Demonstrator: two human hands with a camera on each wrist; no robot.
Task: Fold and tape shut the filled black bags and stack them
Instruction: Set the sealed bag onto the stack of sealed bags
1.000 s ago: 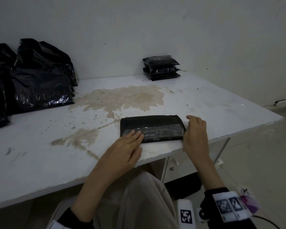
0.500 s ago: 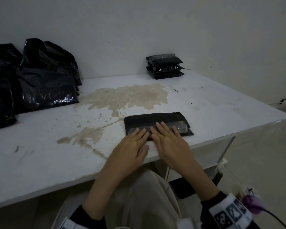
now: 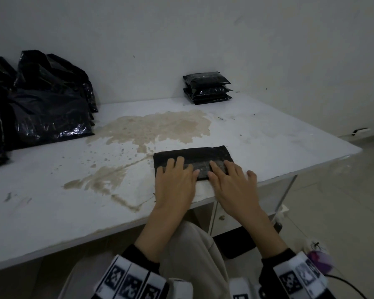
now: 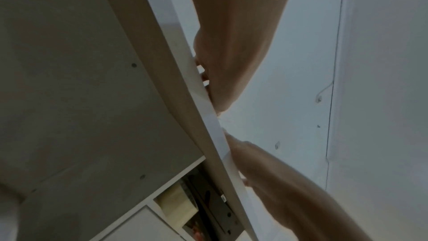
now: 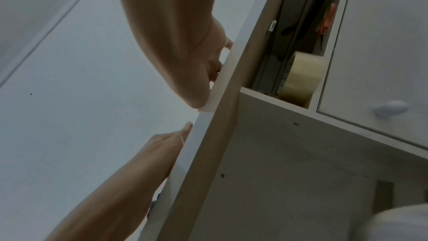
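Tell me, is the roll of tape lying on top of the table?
No, the roll of tape sits in an open compartment under the table, as the right wrist view shows.

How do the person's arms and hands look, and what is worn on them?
The left hand and right hand are bare: no gloves or rings show. Both forearms are uncovered up to dark sleeves pushed back near the wrist cameras. Over each sleeve sits a white band with square black-and-white markers. Near the right band there is a purple part, and a dark cable leads away.
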